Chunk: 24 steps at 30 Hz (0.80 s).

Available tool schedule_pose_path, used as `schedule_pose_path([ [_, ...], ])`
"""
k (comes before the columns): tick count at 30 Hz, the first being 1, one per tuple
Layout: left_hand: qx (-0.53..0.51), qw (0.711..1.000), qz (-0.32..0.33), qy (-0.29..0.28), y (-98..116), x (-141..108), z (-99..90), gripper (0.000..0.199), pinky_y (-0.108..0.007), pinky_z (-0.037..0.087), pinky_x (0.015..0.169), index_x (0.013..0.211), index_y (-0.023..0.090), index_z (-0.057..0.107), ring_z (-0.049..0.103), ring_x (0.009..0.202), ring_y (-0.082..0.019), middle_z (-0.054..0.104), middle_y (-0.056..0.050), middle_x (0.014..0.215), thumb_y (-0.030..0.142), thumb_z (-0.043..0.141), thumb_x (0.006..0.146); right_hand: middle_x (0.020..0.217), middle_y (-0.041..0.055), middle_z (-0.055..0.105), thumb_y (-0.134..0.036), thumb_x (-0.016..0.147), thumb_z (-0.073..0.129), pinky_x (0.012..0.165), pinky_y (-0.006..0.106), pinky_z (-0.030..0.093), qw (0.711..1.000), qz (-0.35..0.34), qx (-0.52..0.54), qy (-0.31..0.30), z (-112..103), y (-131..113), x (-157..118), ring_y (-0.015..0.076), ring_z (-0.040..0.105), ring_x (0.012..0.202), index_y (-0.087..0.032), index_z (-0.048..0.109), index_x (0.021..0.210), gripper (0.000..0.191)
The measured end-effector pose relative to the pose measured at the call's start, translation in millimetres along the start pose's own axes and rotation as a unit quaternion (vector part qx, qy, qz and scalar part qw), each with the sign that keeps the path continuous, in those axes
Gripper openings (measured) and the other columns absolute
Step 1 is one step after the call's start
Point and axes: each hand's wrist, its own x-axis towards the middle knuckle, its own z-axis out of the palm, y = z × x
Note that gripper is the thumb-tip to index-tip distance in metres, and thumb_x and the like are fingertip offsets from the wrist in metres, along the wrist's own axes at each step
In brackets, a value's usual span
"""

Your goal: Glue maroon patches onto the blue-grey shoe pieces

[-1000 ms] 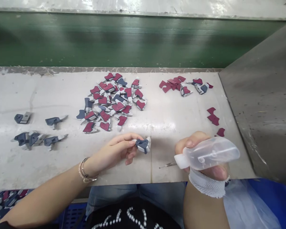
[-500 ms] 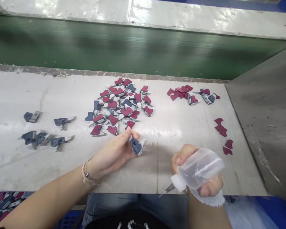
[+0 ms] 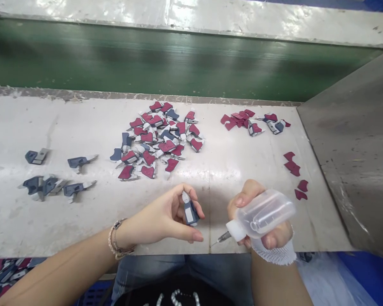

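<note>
My left hand (image 3: 175,216) is curled around a small blue and grey part (image 3: 190,212), its pale tip pointing up and the thumb below it. My right hand (image 3: 252,199) grips a translucent squeeze bottle (image 3: 266,212) with a white cap and a thin metal needle (image 3: 221,238) pointing down to the left. White mesh is wrapped at the right palm. The needle tip is a short gap away from the left thumb. Beyond the left hand lies a pile of grey parts with red or blue faces (image 3: 166,145).
Several blue-grey parts (image 3: 78,162) lie at the left of the white table (image 3: 92,229). Thin red pieces (image 3: 241,119) and a few parts are at the back right, more red pieces (image 3: 292,165) nearer. A metal wall (image 3: 360,140) bounds the right side.
My left hand has turned the blue part upright and moved slightly nearer to me, its thumb now below. The bottle's needle has tilted up a little. The view has shifted slightly.
</note>
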Motion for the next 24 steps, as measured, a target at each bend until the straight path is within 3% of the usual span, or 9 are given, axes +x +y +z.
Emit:
schedule_pose_path([
  [5,0.081,0.994,0.074,0.022,-0.9,-4.5,0.8,0.047,-0.019,0.043,0.057,0.108,0.024,0.042,0.055,0.067,-0.008,0.065,-0.001,0.096,0.016,0.076,0.077,0.077,-0.0010,0.066,-0.030,0.077,0.079,0.048,0.015,0.048,1.000,0.005,-0.023,0.007,1.1,-2.2,2.9,0.0080,0.061,0.053,-0.025,0.055,0.114,0.045],
  [9,0.152,0.978,0.143,0.015,-0.7,-6.2,-5.4,0.053,-0.025,0.046,0.066,0.119,0.026,0.046,0.055,0.079,-0.013,0.060,-0.007,0.116,0.019,0.076,0.075,0.069,-0.0031,0.062,-0.036,0.078,0.076,0.045,0.014,0.044,0.999,-0.024,-0.042,0.014,-0.7,-2.8,3.5,0.0075,0.054,0.049,-0.026,0.054,0.115,0.044],
  [12,0.195,0.971,0.138,0.027,2.3,-6.4,-7.4,0.059,-0.028,0.047,0.076,0.126,0.029,0.048,0.054,0.089,-0.016,0.054,-0.004,0.113,0.022,0.076,0.076,0.067,-0.0042,0.061,-0.038,0.077,0.076,0.047,0.015,0.042,0.997,-0.046,-0.068,0.010,-3.4,-2.0,4.5,0.0077,0.052,0.049,-0.026,0.055,0.115,0.045],
  [15,0.213,0.971,0.100,0.037,5.4,-6.6,-5.1,0.061,-0.026,0.044,0.073,0.135,0.034,0.037,0.050,0.084,-0.013,0.048,-0.001,0.105,0.022,0.068,0.083,0.071,-0.0031,0.060,-0.041,0.073,0.079,0.048,0.017,0.040,0.993,-0.042,-0.108,0.021,-5.9,-2.8,5.0,0.0086,0.050,0.053,-0.026,0.059,0.111,0.045],
  [17,0.218,0.969,0.101,0.052,5.8,-5.8,-2.7,0.055,-0.025,0.043,0.070,0.130,0.033,0.037,0.048,0.081,-0.012,0.045,-0.001,0.103,0.016,0.062,0.085,0.071,-0.0032,0.057,-0.042,0.073,0.080,0.047,0.018,0.039,0.990,-0.033,-0.132,0.038,-4.4,-6.4,5.0,0.0096,0.048,0.054,-0.026,0.061,0.110,0.045],
  [21,0.246,0.952,0.154,0.096,2.8,-1.1,-0.2,0.040,-0.025,0.042,0.072,0.110,0.026,0.044,0.047,0.084,-0.014,0.044,-0.001,0.100,0.004,0.058,0.079,0.079,-0.0007,0.063,-0.035,0.078,0.077,0.052,0.022,0.044,0.975,0.034,-0.192,0.103,15.0,-20.7,7.5,0.0122,0.055,0.061,-0.030,0.061,0.112,0.038],
  [24,0.291,0.930,0.185,0.124,-0.2,1.6,0.1,0.034,-0.028,0.046,0.077,0.108,0.024,0.045,0.052,0.087,-0.016,0.050,-0.002,0.102,0.009,0.061,0.082,0.088,0.0000,0.066,-0.023,0.077,0.078,0.055,0.022,0.048,0.939,0.053,-0.298,0.164,39.5,-28.0,12.4,0.0136,0.061,0.067,-0.032,0.063,0.109,0.036],
])
